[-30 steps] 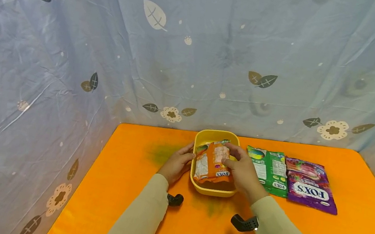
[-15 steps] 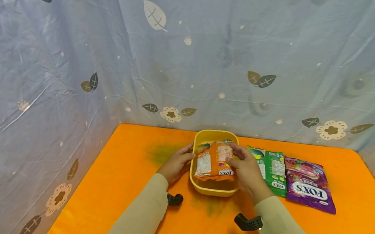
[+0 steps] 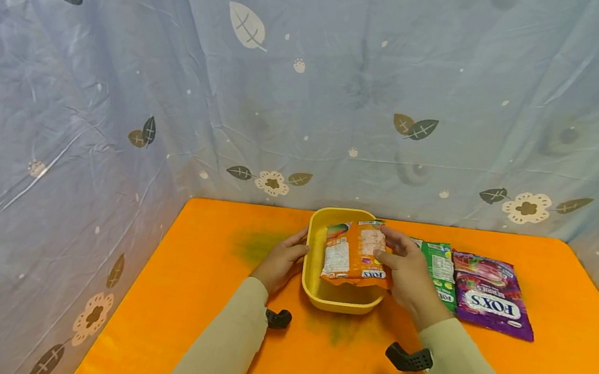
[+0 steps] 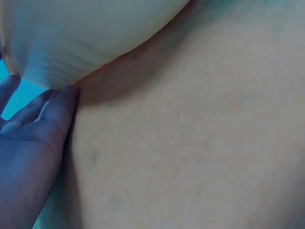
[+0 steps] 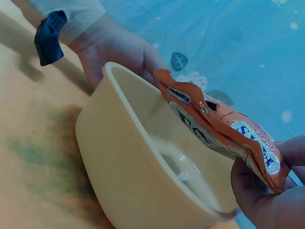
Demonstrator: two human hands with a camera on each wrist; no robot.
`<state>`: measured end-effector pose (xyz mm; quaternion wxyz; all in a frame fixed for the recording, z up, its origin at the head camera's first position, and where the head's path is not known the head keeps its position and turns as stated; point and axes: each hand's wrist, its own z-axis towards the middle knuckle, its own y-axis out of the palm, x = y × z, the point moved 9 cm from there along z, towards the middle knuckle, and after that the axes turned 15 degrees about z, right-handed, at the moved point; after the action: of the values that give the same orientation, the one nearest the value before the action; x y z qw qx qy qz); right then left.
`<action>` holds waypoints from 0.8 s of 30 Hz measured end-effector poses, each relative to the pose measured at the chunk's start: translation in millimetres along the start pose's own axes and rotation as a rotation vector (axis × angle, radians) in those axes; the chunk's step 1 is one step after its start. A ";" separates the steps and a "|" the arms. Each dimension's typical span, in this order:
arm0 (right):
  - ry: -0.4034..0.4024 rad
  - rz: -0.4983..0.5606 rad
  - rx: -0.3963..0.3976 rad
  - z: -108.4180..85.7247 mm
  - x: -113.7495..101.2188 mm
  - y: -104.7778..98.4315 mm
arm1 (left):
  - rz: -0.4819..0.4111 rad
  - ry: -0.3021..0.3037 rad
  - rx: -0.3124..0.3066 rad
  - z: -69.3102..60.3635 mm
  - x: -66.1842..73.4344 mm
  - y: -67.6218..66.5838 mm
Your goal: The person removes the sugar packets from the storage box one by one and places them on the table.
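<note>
My right hand pinches the right edge of an orange FOX'S candy bag with a white label. The bag is tilted over the mouth of a yellow plastic tub; the right wrist view shows this bag above the rim. My left hand rests against the tub's left outer wall. In the left wrist view its fingers look fairly straight and touch the lower wall of the tub. Part of the tub's inside is hidden by the bag.
To the right lie a green candy bag, partly behind my right hand, and a purple FOX'S Berries bag. They lie on an orange tabletop. A blue leaf-patterned curtain hangs behind the table and along its sides.
My right hand has lifted the orange bag and moved it rightward, from inside the tub to above its right side. It now covers more of the green bag. My left hand has stayed in place.
</note>
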<state>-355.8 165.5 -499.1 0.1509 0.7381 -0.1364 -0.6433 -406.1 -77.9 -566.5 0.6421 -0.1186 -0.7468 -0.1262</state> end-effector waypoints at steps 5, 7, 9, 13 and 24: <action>-0.010 0.039 0.001 -4.5 -4.7 -9.0 | -0.004 0.009 -0.002 1.1 -0.6 -0.2; -0.018 0.036 0.005 -6.2 -5.7 -13.1 | -0.005 0.011 -0.001 0.9 -0.6 -0.3; -0.023 0.024 0.013 -8.1 -5.6 -18.5 | -0.004 0.016 -0.001 -0.2 0.4 0.2; -0.039 0.032 0.008 -13.2 -7.0 -28.9 | -0.003 0.013 -0.003 -0.7 0.8 1.3; -0.039 0.119 0.035 -27.0 -6.5 -63.2 | 0.004 0.010 -0.005 -2.2 1.8 0.0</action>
<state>-329.4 227.4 -514.9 0.1731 0.7186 -0.1942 -0.6449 -404.4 -78.6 -564.4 0.6458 -0.1211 -0.7430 -0.1275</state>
